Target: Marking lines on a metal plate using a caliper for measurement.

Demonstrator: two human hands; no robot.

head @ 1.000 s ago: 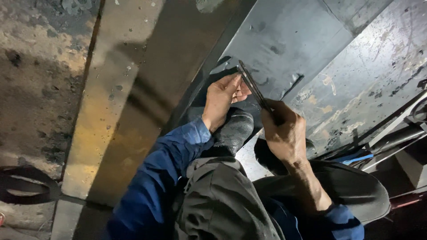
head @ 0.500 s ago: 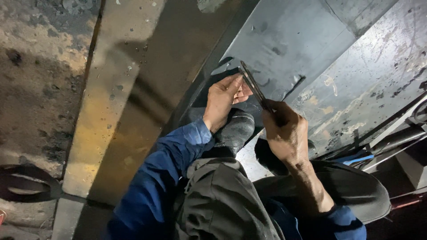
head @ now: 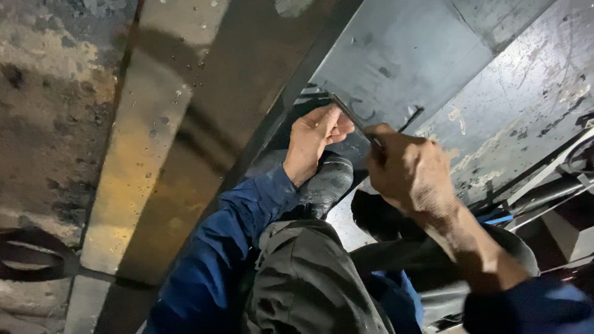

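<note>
A thin metal rod (head: 354,117) is gripped in the closed right hand (head: 411,170), its free end slanting up and to the left across the grey steel plate (head: 402,55). The left hand (head: 314,141) is laid beside the rod near its upper part, fingers curled loosely and thumb pressed toward it; whether the rod is actually pinched there cannot be told. Both hands are held close to the dark lower edge of the plate, where little room is left between plate, hands and the black boot (head: 325,179) set just below the left wrist. A second, scratched and paint-flecked metal sheet (head: 526,105) is seen to the right, with rods and cables along its lower edge. To the left, open room is given by a stained concrete floor (head: 55,111) crossed by a worn yellowish band (head: 142,154). Blue sleeves and grey trousers (head: 309,284) fill the foreground
</note>
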